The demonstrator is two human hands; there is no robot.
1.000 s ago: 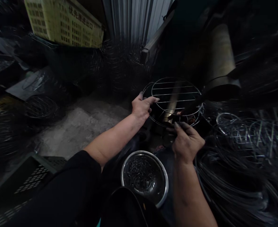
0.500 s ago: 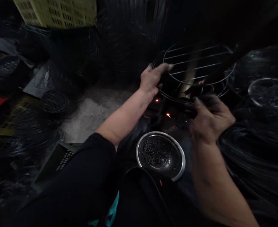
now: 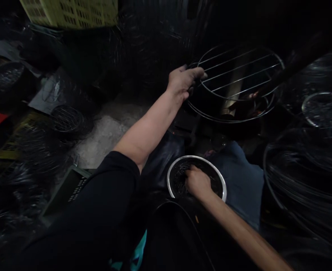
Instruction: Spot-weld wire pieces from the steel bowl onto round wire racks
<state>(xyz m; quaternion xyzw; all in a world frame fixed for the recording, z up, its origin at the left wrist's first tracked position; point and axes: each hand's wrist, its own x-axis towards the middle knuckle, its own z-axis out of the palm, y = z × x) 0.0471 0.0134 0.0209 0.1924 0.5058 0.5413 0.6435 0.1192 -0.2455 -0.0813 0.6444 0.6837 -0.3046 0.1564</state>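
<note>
The left hand (image 3: pixel 184 82) curls its fingers over the edge of a round wire rack (image 3: pixel 236 69), arm stretched forward. The right hand (image 3: pixel 198 182) dips, fingers bunched, into a steel bowl (image 3: pixel 196 157) of dark wire pieces (image 3: pixel 179 177); any pinch is hidden. Coiled black wire (image 3: pixel 298 180) crowds the right; a concrete floor (image 3: pixel 106 141) lies left of the left forearm.

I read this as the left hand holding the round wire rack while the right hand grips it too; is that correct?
Not quite: the right hand is down inside the steel bowl, not on the rack, as the head view shows. The left hand does hold the round wire rack.
</note>
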